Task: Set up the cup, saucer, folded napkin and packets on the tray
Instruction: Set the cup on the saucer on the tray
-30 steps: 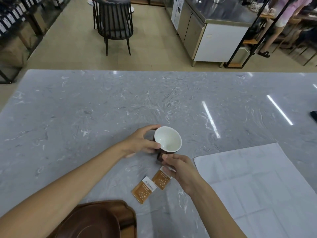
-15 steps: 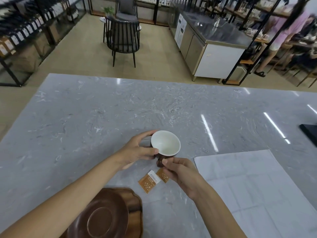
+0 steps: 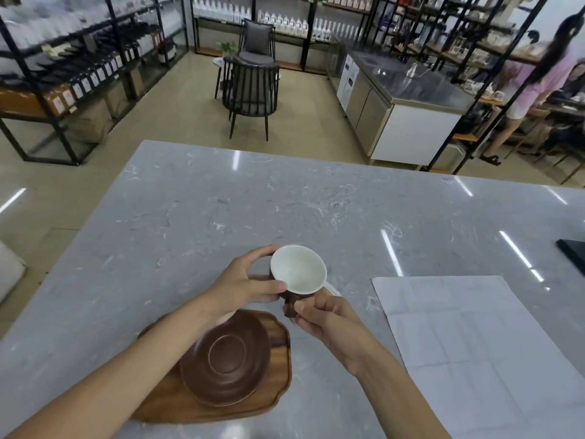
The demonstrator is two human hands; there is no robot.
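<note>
Carrying cup [image 3: 298,273], gripped in both hands [image 3: 245,286], left at rim, right at handle; next, lowering squarely onto saucer [image 3: 226,356] on tray [image 3: 278,380]

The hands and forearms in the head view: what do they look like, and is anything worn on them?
Both hands, left hand and right hand, are bare, without gloves. No ring, watch or bracelet shows on fingers or wrists. The forearms are also bare down to the picture's lower edge; no sleeve is in view. Fingernails look short and unpainted.
</note>
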